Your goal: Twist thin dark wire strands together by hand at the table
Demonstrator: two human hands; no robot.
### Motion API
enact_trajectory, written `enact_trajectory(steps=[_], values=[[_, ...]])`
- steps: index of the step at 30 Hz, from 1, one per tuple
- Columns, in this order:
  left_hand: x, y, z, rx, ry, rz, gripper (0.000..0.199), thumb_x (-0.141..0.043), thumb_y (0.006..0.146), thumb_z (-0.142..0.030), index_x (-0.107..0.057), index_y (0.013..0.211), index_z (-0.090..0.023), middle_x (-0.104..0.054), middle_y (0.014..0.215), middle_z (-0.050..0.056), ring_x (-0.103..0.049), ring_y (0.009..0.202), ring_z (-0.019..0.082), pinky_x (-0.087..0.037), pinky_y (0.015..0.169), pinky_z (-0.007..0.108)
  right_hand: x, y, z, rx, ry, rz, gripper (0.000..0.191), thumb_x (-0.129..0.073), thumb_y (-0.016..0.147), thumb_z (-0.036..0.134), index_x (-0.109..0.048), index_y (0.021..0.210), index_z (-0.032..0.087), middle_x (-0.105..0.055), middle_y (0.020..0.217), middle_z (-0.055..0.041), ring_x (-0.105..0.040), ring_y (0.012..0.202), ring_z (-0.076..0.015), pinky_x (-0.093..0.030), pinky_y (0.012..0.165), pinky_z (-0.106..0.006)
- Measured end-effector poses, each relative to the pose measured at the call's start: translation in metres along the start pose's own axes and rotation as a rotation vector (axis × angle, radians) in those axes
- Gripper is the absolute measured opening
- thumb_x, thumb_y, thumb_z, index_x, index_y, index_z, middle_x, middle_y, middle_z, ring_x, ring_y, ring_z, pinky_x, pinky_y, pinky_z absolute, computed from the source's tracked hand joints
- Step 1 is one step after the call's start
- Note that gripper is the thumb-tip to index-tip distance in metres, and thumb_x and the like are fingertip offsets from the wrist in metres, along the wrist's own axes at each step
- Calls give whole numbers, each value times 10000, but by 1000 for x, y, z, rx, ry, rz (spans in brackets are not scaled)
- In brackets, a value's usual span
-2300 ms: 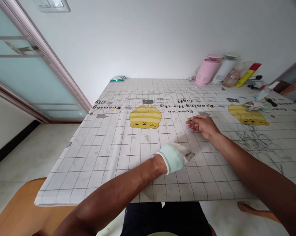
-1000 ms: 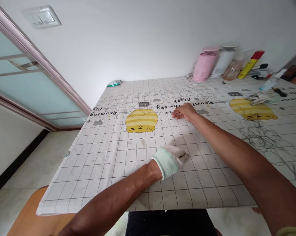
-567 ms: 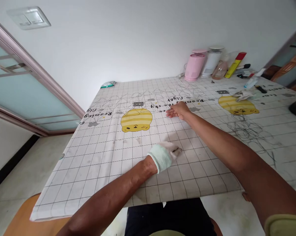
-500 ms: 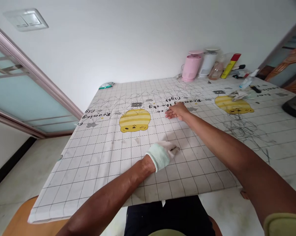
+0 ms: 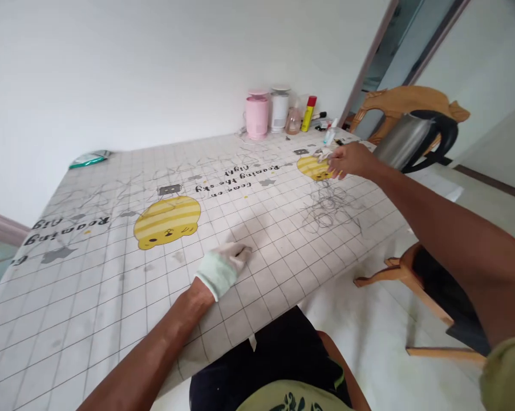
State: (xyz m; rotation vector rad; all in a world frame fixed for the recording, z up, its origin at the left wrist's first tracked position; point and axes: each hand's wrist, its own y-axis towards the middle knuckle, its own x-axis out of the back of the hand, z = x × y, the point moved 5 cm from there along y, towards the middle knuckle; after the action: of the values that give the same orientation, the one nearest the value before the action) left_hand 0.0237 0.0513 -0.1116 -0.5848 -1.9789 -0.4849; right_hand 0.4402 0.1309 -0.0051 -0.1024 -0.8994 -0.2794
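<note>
My left hand [image 5: 225, 265] wears a pale green and white knit glove and rests on the gridded tablecloth [image 5: 257, 279]. Its fingers are curled together, and whatever they may hold is hidden. Bare, my right hand [image 5: 352, 160] reaches over the right part of the table, its fingers apart and pointing down. Close by its fingertips lies a crumpled whitish glove [image 5: 324, 153], partly behind the hand; whether they touch I cannot tell. Just nearer to me, a loose tangle of thin dark strands [image 5: 329, 205] spreads over the cloth.
Along the wall stand a pink canister [image 5: 257, 117], a white canister [image 5: 279, 111], a spray bottle [image 5: 294, 121] and a yellow can with a red cap [image 5: 309, 114]. A steel kettle [image 5: 405, 140] is beside my right forearm. A green-edged packet [image 5: 90, 159] lies back left; wooden chairs [image 5: 406, 100] stand right.
The view has turned to the right. My right hand has moved from the middle of the table rightward to beside the loose glove. My left hand stays on the cloth.
</note>
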Motion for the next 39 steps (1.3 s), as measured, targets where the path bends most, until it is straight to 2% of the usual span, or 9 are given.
enact_trajectory(steps=[5, 8, 11, 14, 20, 25, 29, 35, 39], values=[[7, 0, -3, 92, -24, 33, 380, -488, 1045, -477, -778, 1009, -234, -727, 809, 26, -687, 822, 198, -554, 756, 279, 17, -20, -50, -102, -185, 63, 141, -645, 868, -35, -701, 764, 41, -708, 631, -95, -611, 520, -94, -450, 598, -236], [7, -1, -6, 105, -30, 49, 320, -571, 1040, -464, -739, 1111, -200, -735, 1010, 44, -696, 917, 210, -586, 837, 351, 2, -40, -52, -70, -218, 108, 108, -673, 864, 47, -730, 788, 99, -706, 638, -45, -618, 554, -116, -433, 614, -243], [3, -2, -6, 112, -31, 57, 327, -638, 1026, -420, -682, 1245, -181, -681, 1256, 97, -684, 1051, 236, -600, 903, 420, -23, -62, -35, 122, -274, 181, 73, -687, 875, 162, -743, 830, 174, -721, 709, -6, -640, 656, -146, -422, 670, -258], [0, -3, -5, 111, -33, 63, 331, -642, 1026, -414, -673, 1264, -185, -670, 1281, 103, -681, 1062, 236, -602, 908, 423, -50, -79, -16, 366, -399, 196, 163, -663, 875, 226, -677, 715, 199, -696, 724, -10, -604, 721, -176, -383, 688, -288], [8, -2, -7, 76, -23, 61, 332, -494, 1039, -456, -771, 1034, -273, -747, 896, 32, -678, 849, 191, -560, 748, 290, -85, -68, -19, 89, -468, 156, 474, -689, 867, 432, -451, 520, 214, -509, 525, -10, -491, 597, -171, -290, 567, -305], [8, 1, -8, 32, 2, 61, 349, -444, 1011, -372, -766, 936, -259, -765, 905, 38, -695, 851, 197, -526, 771, 287, -70, -71, -17, 115, -407, 90, 316, -661, 886, 402, -606, 648, 201, -646, 665, -23, -567, 679, -178, -336, 607, -295], [1, 2, 0, 83, -16, 9, 290, -501, 992, -380, -770, 953, -278, -784, 958, 30, -701, 951, 225, -523, 816, 291, -65, -96, -20, 263, -423, 258, 158, -680, 877, 359, -701, 815, 216, -700, 777, -11, -580, 715, -178, -359, 658, -298], [-8, 6, 6, 126, -13, 20, 303, -504, 987, -371, -781, 911, -274, -784, 937, 14, -694, 953, 211, -521, 843, 281, -76, -113, -30, 408, -447, 333, 170, -604, 909, 260, -651, 753, 212, -679, 822, -44, -566, 792, -209, -362, 729, -319], [-9, 5, 10, 107, -18, -10, 289, -518, 990, -387, -781, 942, -276, -778, 950, 29, -704, 987, 227, -522, 833, 283, -58, -106, -26, 442, -433, 249, 158, -599, 895, 245, -624, 742, 212, -663, 812, -46, -566, 791, -216, -357, 732, -324]])
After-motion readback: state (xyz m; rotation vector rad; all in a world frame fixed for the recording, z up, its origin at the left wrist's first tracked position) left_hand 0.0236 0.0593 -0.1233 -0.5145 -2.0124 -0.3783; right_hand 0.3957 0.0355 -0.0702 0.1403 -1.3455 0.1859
